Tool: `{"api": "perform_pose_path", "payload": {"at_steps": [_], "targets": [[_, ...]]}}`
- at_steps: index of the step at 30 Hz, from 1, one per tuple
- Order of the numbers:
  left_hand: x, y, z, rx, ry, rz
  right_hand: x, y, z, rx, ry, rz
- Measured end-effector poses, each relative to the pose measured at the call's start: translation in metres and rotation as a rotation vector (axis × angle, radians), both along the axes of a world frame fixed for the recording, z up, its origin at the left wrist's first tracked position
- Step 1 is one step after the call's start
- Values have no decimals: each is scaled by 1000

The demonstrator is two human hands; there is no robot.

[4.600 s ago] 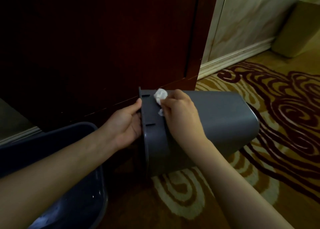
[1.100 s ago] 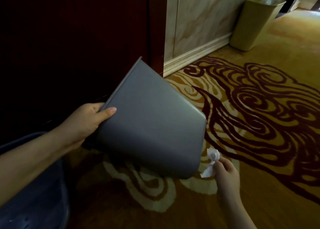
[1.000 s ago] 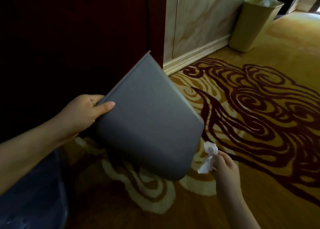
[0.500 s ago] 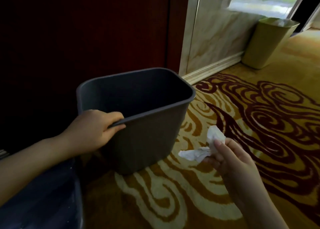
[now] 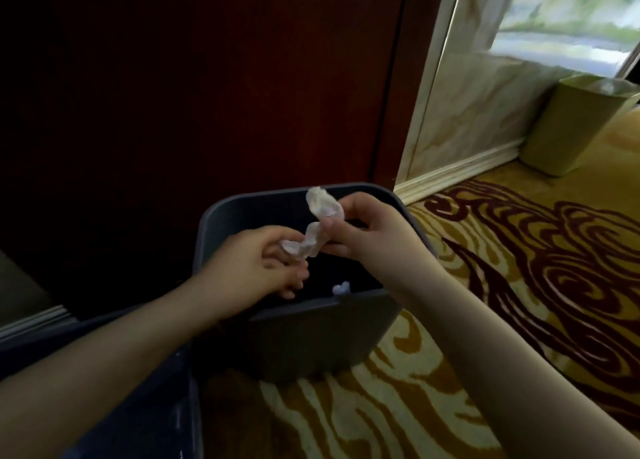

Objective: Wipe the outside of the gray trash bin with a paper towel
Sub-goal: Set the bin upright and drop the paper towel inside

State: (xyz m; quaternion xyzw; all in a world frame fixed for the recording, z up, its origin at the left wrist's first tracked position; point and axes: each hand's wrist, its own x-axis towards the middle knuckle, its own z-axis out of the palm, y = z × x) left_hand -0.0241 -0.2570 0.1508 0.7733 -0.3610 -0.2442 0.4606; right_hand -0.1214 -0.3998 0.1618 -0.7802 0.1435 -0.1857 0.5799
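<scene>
The gray trash bin (image 5: 311,340) stands upright on the carpet, its open top facing me. Both my hands hover over that opening. A crumpled white paper towel (image 5: 317,226) stretches between them as a twisted strip. My right hand (image 5: 374,240) pinches its upper end and my left hand (image 5: 256,264) grips its lower end. A small white scrap (image 5: 341,288) shows just inside the bin's near rim. Neither hand touches the bin.
A dark blue bin (image 5: 145,389) sits at the lower left, close against the gray bin. A dark wooden door (image 5: 207,77) rises behind. A yellow-green bin (image 5: 575,126) stands by the marble wall at right. Patterned carpet (image 5: 519,268) spreads to the right.
The bin went from tipped on its side to upright. My left hand let go of its rim and joined my right hand on the paper towel above the opening.
</scene>
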Motion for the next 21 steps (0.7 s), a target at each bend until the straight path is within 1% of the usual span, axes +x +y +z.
{"api": "perform_pose_path", "payload": {"at_steps": [2,5,7,10,12,13,16,17,19,21], "targets": [[10,-9,-2,-31,-11,122,19,-5,-7,-175,73,-15],[31,-21,-9,-6,-37,171,42,-19,-16,-358,200,41],[40,-31,-15,56,-63,163,55,-25,-23,-478,319,103],[48,-45,-23,224,-25,152,72,-24,-29,-609,472,115],[48,-54,-23,345,64,177,79,-19,-34,-635,604,109],[47,-57,-22,383,172,207,81,-15,-37,-648,674,119],[43,-62,-8,471,639,279,83,-9,-41,-664,907,199],[43,-62,-4,487,732,272,83,-9,-42,-653,975,241],[46,-57,5,571,712,267,80,-7,-36,-656,1052,280],[49,-50,11,683,598,281,75,-8,-32,-619,1087,225]]}}
